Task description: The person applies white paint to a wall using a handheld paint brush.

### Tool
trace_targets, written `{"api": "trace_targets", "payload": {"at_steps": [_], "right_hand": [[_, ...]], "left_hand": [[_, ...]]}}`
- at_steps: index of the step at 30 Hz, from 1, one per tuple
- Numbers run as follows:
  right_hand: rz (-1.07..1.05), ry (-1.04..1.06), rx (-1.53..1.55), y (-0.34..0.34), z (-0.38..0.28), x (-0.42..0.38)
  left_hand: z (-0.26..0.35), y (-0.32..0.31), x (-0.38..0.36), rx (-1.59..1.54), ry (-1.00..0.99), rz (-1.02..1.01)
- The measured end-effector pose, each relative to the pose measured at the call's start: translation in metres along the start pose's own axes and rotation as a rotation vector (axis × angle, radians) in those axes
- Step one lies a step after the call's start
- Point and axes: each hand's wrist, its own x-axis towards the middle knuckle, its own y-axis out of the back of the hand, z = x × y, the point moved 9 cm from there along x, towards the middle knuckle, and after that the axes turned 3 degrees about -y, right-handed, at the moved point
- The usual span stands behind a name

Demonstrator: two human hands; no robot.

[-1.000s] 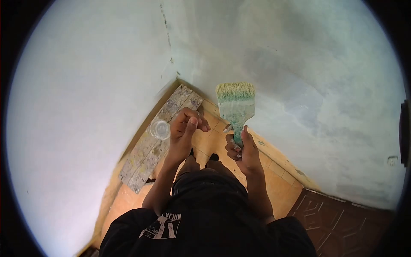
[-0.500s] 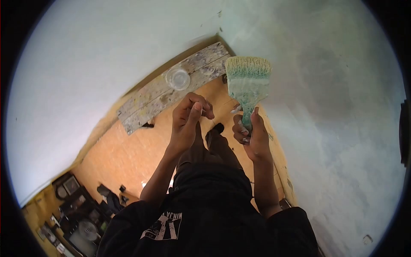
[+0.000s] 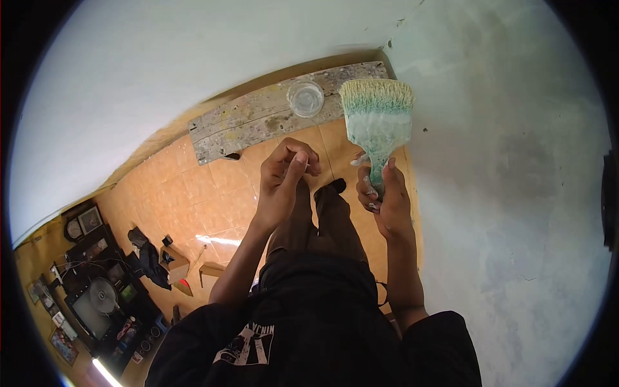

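Note:
My right hand [image 3: 388, 197] grips the handle of a wide paintbrush [image 3: 378, 129], bristles up. Its bristles are pale at the tips and green lower down, and whitish-green paint coats the ferrule and handle. White smears mark the fingers of this hand. To the left of the brush, my left hand [image 3: 287, 174] is raised with its fingers curled and the thumb bent against them. Whatever it may pinch is hidden or too small to make out. Beyond it, a clear plastic tub [image 3: 305, 99] sits on a paint-spattered wooden plank bench [image 3: 248, 122].
A pale, patchy wall [image 3: 516, 193] rises close on the right, meeting a white wall [image 3: 161, 71] at the far corner. Orange floor tiles [image 3: 174, 206] lie below. At lower left are a fan [image 3: 103, 295], a dark cabinet and a cardboard box [image 3: 176, 263].
The view has turned, so the bench and tub appear farther right and higher, and more of the lower-left room shows. Both hands keep nearly the same pose, with the brush still gripped.

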Motion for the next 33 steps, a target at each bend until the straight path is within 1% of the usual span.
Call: {"api": "trace_targets", "payload": {"at_steps": [3, 6, 7, 9, 12, 15, 18, 21, 24, 27, 30, 33], "right_hand": [[0.066, -0.014, -0.029, -0.007, 0.008, 0.017], [0.027, -0.016, -0.004, -0.011, 0.025, 0.036], [0.066, -0.027, -0.021, -0.008, 0.033, 0.049], [0.144, -0.074, -0.055, 0.002, 0.056, 0.066], [0.248, -0.107, -0.184, 0.023, 0.078, 0.106], [0.294, -0.11, -0.382, 0.065, 0.113, 0.155], [0.274, -0.012, -0.596, 0.107, 0.146, 0.218], [0.28, 0.144, -1.07, 0.11, 0.133, 0.26], [0.279, 0.282, -1.484, 0.121, 0.145, 0.308], [0.262, 0.259, -1.621, 0.113, 0.145, 0.344], [0.158, 0.253, -1.748, 0.108, 0.158, 0.376], [0.112, 0.272, -1.763, 0.102, 0.16, 0.393]], "left_hand": [[-0.005, 0.023, 0.006, 0.056, -0.004, 0.042], [-0.022, 0.046, 0.013, 0.041, 0.012, 0.054], [-0.034, 0.056, 0.022, 0.047, 0.018, 0.051], [-0.066, 0.076, 0.029, 0.056, 0.052, 0.059], [-0.14, 0.114, 0.042, -0.016, 0.224, 0.18], [-0.22, 0.152, 0.06, 0.07, 0.351, 0.241], [-0.293, 0.185, 0.094, 0.19, 0.335, 0.3], [-0.345, 0.205, 0.137, 0.288, 0.162, 0.344], [-0.395, 0.219, 0.17, 0.325, 0.171, 0.45], [-0.418, 0.221, 0.195, 0.303, 0.163, 0.493], [-0.445, 0.226, 0.209, 0.179, 0.149, 0.485], [-0.461, 0.229, 0.209, 0.137, 0.205, 0.444]]}}
